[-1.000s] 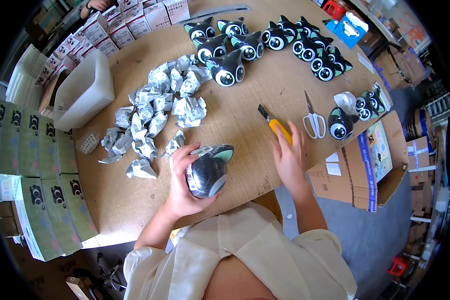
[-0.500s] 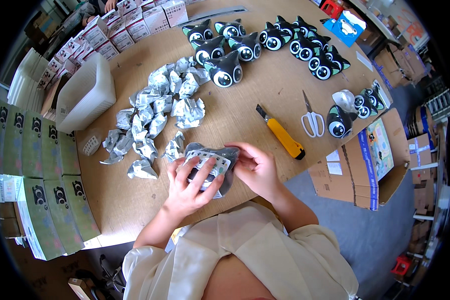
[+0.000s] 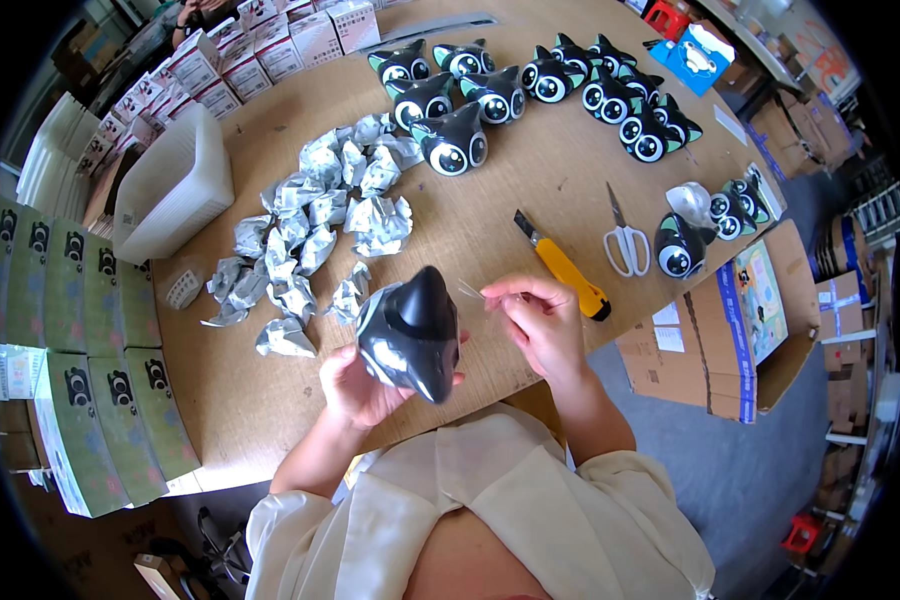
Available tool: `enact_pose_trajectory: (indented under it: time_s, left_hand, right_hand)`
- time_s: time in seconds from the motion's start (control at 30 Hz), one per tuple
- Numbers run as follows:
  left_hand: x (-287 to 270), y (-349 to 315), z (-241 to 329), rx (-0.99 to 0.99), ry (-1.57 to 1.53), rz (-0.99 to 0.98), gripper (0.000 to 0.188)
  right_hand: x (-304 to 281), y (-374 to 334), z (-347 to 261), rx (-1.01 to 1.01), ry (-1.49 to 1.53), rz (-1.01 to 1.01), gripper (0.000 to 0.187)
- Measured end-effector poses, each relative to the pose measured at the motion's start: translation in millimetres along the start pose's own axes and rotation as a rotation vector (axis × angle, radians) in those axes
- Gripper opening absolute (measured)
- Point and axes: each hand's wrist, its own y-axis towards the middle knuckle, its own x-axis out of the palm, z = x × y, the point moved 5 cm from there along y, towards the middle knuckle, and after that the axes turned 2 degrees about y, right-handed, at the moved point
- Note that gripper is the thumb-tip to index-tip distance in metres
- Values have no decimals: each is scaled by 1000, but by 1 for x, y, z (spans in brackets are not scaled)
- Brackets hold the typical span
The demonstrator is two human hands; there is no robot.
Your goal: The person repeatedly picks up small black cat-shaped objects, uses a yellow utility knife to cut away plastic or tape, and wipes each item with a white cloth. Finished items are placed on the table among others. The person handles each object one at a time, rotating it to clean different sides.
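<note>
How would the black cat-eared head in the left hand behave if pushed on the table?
The black head may roll, given its rounded sides. Its shiny surface could be slippery. It seems stiff: no dent shows at the left hand.

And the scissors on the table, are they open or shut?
Shut: the white-handled scissors show their blades together, as one narrow point.

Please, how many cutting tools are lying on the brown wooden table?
2: the yellow plastic utility knife, near the right hand, and the white-handled metal scissors, right of the knife. Others may be hidden under the crumpled silver-grey paper.
</note>
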Motion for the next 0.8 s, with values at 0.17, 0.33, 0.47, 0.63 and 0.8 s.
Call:
enact_pose_trajectory:
  time_s: [0.17,0.33,0.47,0.63,0.8]
  left_hand:
    - [-30,-2,-11,-32,-89,76,89]
    - [-30,0,-1,-23,-359,-64,91]
    - [-28,-3,11,93,257,163,89]
    - [-51,-9,-1,164,256,326,96]
    - [-55,-11,0,129,229,339,95]
  right_hand:
    - [11,0,-6,-142,138,-49,22]
    - [-12,10,-9,-190,168,123,11]
    - [29,-5,-1,-261,-271,-142,67]
    - [53,-5,-8,-528,-791,-106,41]
    - [49,-5,-9,-483,-784,-120,11]
